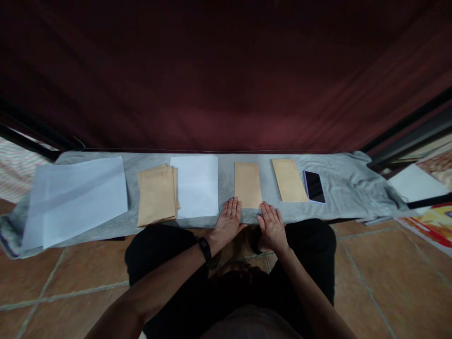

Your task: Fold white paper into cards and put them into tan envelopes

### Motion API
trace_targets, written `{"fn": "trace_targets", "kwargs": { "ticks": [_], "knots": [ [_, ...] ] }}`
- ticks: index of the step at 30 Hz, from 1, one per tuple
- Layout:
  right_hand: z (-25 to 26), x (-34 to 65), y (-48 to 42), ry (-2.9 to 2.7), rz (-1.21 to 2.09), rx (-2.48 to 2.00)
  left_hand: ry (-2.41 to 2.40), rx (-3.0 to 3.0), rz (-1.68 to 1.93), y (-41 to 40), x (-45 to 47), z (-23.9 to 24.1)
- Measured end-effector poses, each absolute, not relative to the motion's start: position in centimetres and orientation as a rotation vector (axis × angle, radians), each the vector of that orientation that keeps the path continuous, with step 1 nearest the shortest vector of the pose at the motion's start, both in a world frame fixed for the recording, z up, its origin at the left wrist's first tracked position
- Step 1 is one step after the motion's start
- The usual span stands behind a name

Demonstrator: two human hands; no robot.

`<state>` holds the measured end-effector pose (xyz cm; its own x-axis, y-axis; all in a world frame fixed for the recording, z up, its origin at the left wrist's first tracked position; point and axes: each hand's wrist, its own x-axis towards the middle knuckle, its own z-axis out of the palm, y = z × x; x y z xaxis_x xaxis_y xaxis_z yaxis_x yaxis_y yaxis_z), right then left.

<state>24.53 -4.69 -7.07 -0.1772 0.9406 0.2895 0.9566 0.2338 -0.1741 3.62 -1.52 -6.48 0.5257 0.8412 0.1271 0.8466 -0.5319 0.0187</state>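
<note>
In the head view, the left hand [229, 220] and right hand [272, 230] lie flat with their fingertips at the near corners of one envelope [247, 182], gripping nothing; it sits on the cloth [341, 181] between the white paper [197, 186] and a second envelope [288, 181], which lies just beside the phone [314, 187]. That second one may be done, and the pile [156, 197] and big sheets [84, 200] seem left to use, but I cannot be sure; the small red marks [164, 175] are too tiny to read.

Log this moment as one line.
left hand: at near-left corner of middle envelope | right hand: at its near-right corner | phone: on cloth
</note>
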Motion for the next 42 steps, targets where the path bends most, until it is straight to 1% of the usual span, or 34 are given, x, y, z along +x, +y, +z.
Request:
{"fn": "trace_targets", "kwargs": {
  "ticks": [8, 14, 17, 21, 25, 30, 35, 40, 42],
  "knots": [
    [-6.8, 23.0, -4.6, -2.205, -0.015, -1.768, -1.511, -2.72, -0.175, -1.5, 3.5, -6.3],
    [-6.5, 23.4, -2.9, -1.922, 0.122, -1.865, -1.549, -2.723, -0.158, -1.5, 3.7, -5.9],
    [-5.7, 23.4, -1.4, -1.764, 0.272, -1.922, -1.577, -2.733, -0.139, -1.5, 3.8, -5.8],
    [-5.0, 23.1, 0.2, -1.471, 0.589, -1.898, -1.59, -2.754, -0.132, -1.4, 3.9, -5.6],
    [-4.8, 23.1, 1.0, -1.33, 0.673, -1.875, -1.594, -2.763, -0.134, -1.5, 4.0, -5.5],
    [-4.9, 23.4, 1.2, -1.182, 0.765, -1.78, -1.603, -2.757, -0.129, -1.5, 4.2, -5.3],
    [-5.2, 22.4, 1.4, -1.021, 0.96, -1.653, -1.606, -2.756, -0.155, -1.6, 4.2, -5.5],
    [-5.6, 21.3, 1.4, -0.443, 1.267, -1.319, -1.571, -2.756, -0.18, -1.8, 4.1, -5.7],
    [-5.7, 21.1, 1.1, -0.332, 1.357, -1.248, -1.564, -2.753, -0.195, -1.8, 4.1, -5.7]
  ]
}}
